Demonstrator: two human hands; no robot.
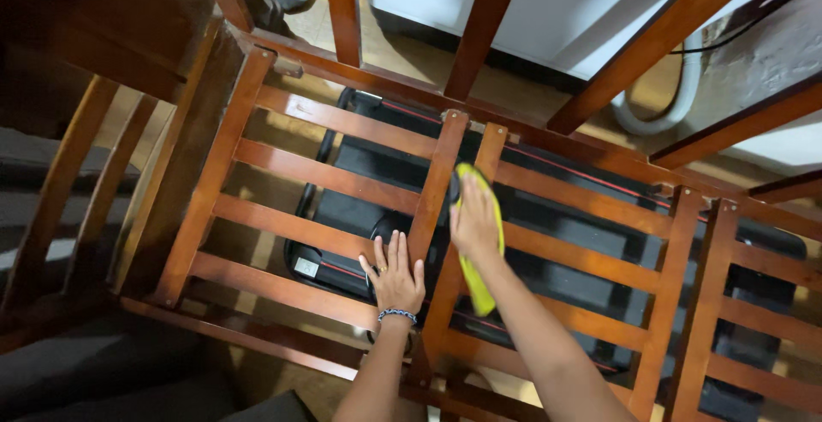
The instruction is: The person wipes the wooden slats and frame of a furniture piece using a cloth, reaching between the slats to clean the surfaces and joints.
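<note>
2 hands of mine are on a slatted wooden frame (pixel 330 178) that fills most of the picture, its reddish-brown slats running from the left toward the lower right. My left hand (pixel 396 278), just below the middle of the frame, lies flat with fingers spread against the upright post (pixel 438 184) at centre, grasping nothing; a beaded bracelet (pixel 396 314) circles that wrist. My right hand (pixel 476 221), just right of centre, presses a yellow-green cloth (pixel 476 281) against the neighbouring post, palm down and fingers fairly straight over the fabric rather than clenched. The cloth shows above my fingertips near the top of that post and hangs out again below my wrist, draped along the wood. Both posts stand side by side, so my hands are near each other but apart.

Through the gaps between the slats I see a black flat machine with thin red lines (pixel 565 242) lying on the floor beneath, stretching from centre to the right edge. At upper right a pale hose (pixel 676 101) curves beside a white wall panel (pixel 548 2). Dark wooden furniture (pixel 103 20) fills the upper left, and grey cushioning (pixel 111 371) sits at lower left.
</note>
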